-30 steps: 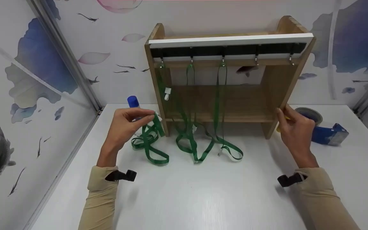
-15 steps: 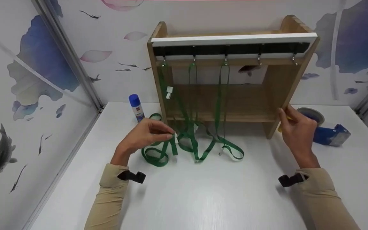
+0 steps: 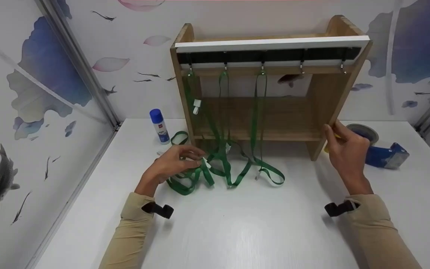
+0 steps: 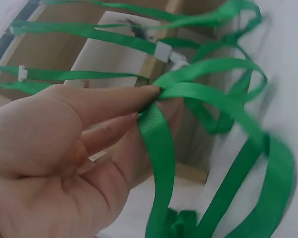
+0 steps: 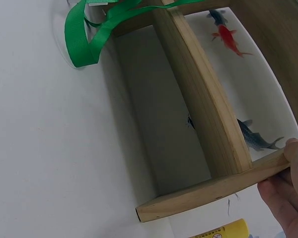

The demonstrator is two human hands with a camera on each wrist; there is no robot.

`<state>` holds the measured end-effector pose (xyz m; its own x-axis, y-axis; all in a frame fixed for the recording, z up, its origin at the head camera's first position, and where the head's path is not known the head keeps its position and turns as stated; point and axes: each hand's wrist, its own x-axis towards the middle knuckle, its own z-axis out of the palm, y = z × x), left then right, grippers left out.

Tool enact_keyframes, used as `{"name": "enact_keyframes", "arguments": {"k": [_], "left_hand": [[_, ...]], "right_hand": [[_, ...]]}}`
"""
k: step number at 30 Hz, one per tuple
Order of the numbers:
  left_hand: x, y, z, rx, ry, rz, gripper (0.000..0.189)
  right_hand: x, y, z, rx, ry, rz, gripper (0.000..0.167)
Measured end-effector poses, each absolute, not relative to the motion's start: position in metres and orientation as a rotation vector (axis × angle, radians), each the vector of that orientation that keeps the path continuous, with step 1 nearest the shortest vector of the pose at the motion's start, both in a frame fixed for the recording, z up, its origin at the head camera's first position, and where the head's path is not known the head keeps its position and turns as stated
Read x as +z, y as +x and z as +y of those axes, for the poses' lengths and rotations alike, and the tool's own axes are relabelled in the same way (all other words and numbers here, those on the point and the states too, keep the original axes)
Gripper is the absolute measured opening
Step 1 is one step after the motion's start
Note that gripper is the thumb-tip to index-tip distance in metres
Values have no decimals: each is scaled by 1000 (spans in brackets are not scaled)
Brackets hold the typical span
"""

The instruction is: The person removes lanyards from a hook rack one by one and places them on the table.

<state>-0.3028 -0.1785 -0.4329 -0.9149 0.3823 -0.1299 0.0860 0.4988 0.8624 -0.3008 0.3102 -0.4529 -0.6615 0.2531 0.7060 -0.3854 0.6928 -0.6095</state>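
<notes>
My left hand (image 3: pixel 174 162) pinches a green lanyard (image 4: pixel 158 148) between thumb and fingers, just above the table by the shelf's left foot. Its loops droop below the fingertips, and a white piece shows near them. At the right, my right hand (image 3: pixel 349 155) grips the edge of the wooden shelf's (image 3: pixel 327 97) side panel; some of its fingers are hidden behind the panel. Several metal hooks line the black strip (image 3: pixel 245 58) under the shelf's white front edge. Three of them carry green lanyards (image 3: pixel 254 112), whose lower ends lie tangled on the table.
A blue-capped glue stick (image 3: pixel 159 127) stands left of the shelf. To the right are a roll of tape (image 3: pixel 366 132) and a blue tape dispenser (image 3: pixel 385 157). Beside the shelf lies a yellow cylinder (image 5: pixel 228 230), partly out of view. Printed walls enclose the white table (image 3: pixel 237 228).
My left hand has moved right and down with the green lanyard, away from the glue stick, which now shows fully. The right hand keeps its grip on the shelf.
</notes>
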Motion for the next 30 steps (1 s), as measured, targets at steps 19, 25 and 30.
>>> {"name": "enact_keyframes", "arguments": {"k": [19,25,30], "left_hand": [[-437,-302,-189,1014,43,2736,24],[-445,-300,-183,1035,-6,2642,22],[-441,-296,-181,963,9,2665,21]], "right_hand": [[-451,-297,308,996,54,-2114,38],[-450,-297,308,1000,63,-2110,38],[-450,-298,308,1000,77,-2097,38]]}}
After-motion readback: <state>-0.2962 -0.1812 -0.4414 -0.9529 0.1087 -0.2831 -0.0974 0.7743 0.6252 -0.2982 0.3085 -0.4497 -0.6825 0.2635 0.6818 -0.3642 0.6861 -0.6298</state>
